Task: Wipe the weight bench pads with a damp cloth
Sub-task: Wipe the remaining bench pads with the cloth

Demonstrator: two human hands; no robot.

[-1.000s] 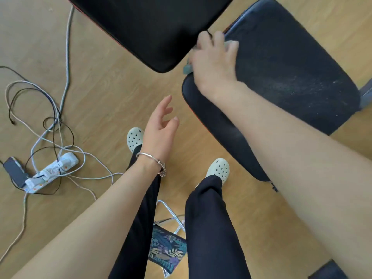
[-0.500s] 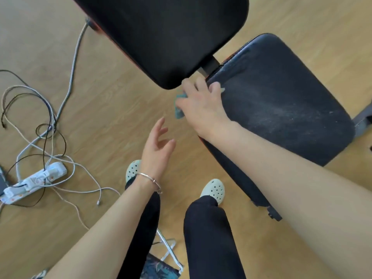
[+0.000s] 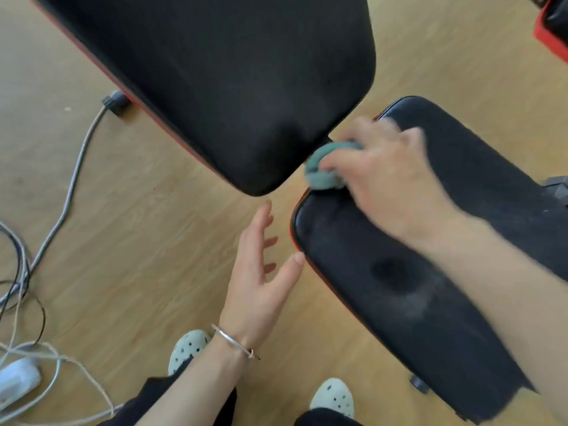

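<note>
The right hand (image 3: 390,186) is blurred, but its fingers are curled round a bunched teal cloth (image 3: 322,173), gripping it against the near corner of the seat pad (image 3: 415,302). The cloth sits right at that pad's end, in the narrow gap where it meets the back pad (image 3: 230,87). The seat looks dusty and grey, with one darker patch towards its middle. The back pad is a cleaner black with a red edge.

The left hand (image 3: 258,278) hangs open over the floor (image 3: 138,241), holding nothing. Its fingers are straight and slightly spread, and the thumb tip is just beside the seat's red edge; I cannot tell if it touches. A thin bracelet (image 3: 233,342) circles that wrist.

Below are two pale perforated shoes (image 3: 187,348). Far left, cables (image 3: 73,179) trail across the wood to a white power strip (image 3: 15,379).
</note>
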